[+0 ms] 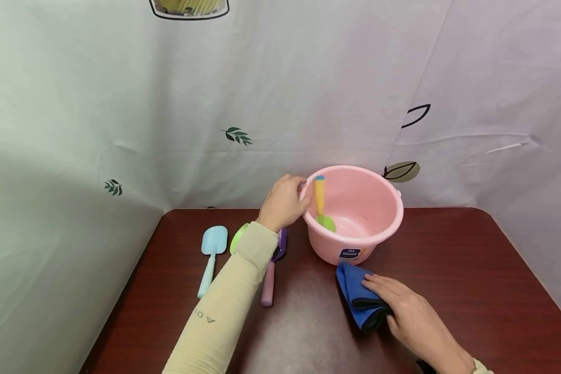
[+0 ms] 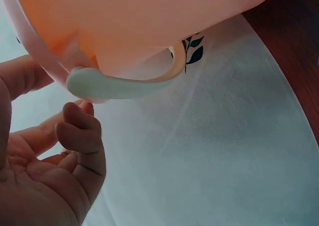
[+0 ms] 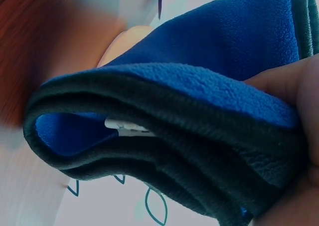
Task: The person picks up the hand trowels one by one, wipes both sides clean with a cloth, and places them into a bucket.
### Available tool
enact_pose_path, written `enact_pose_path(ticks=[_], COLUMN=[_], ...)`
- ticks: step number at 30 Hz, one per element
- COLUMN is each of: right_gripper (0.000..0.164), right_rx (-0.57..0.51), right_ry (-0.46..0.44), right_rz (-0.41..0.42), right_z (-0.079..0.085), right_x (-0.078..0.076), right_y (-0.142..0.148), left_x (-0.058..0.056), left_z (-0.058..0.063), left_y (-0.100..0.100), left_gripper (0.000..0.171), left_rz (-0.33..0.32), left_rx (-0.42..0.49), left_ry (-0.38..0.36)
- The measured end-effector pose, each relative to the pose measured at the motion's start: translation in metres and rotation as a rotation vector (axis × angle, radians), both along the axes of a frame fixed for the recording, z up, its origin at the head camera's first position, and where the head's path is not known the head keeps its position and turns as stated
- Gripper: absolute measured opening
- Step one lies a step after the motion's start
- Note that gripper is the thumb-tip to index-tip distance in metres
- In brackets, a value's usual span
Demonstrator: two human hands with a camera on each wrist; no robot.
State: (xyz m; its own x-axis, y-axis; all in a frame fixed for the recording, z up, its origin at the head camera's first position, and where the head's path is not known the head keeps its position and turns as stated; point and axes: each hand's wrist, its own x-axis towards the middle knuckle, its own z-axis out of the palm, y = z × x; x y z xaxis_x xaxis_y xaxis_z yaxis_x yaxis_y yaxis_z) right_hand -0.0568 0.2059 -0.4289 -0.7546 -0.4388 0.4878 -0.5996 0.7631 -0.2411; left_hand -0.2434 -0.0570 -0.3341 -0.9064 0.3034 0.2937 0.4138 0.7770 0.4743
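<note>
A pink plastic bucket (image 1: 343, 240) stands tilted toward me on the table. My left hand (image 1: 284, 202) grips its left rim; in the left wrist view the thumb and curled fingers (image 2: 79, 128) meet the rim beside a pale curved handle (image 2: 127, 86). Inside the bucket a small toy shovel with a yellow handle (image 1: 320, 196) and green blade leans by the left wall. A folded blue cloth (image 1: 355, 285) with black edging is held by my right hand (image 1: 416, 311) in front of the bucket. In the right wrist view its layered folds hide most of the fingers.
Left of the bucket lie a light blue shovel (image 1: 214, 241) and a purple shovel with a pink handle (image 1: 268, 288). My left forearm partly covers the purple one and a green item (image 1: 237, 239). A patterned curtain (image 1: 285, 104) hangs behind the dark red table (image 1: 472, 259).
</note>
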Motion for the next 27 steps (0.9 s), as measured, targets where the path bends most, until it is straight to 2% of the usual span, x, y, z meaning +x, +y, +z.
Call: enact_pose_path(ticks=[5,12,20,27], right_gripper=[0.07,0.07,0.071,0.071], right_rx=[0.01,0.002,0.001,-0.016], right_ry=[-0.007,-0.005,-0.009,0.006], right_rz=[-0.016,-0.011,-0.01,0.007], right_z=[0.0,0.0,0.003,0.003], right_x=[0.001,0.001,0.0,0.0], right_y=[0.001,0.002,0.002,0.002], left_x=[0.002,0.012,0.029,0.041], left_z=[-0.001,-0.004,-0.013,-0.025], left_y=[-0.005,-0.021,-0.051,-0.086], left_gripper=[0.037,0.038,0.038,0.039], left_rz=[0.005,0.02,0.062,0.124], left_rx=[0.028,0.038,0.051,0.039], left_ry=[-0.012,0.011,-0.009,-0.025])
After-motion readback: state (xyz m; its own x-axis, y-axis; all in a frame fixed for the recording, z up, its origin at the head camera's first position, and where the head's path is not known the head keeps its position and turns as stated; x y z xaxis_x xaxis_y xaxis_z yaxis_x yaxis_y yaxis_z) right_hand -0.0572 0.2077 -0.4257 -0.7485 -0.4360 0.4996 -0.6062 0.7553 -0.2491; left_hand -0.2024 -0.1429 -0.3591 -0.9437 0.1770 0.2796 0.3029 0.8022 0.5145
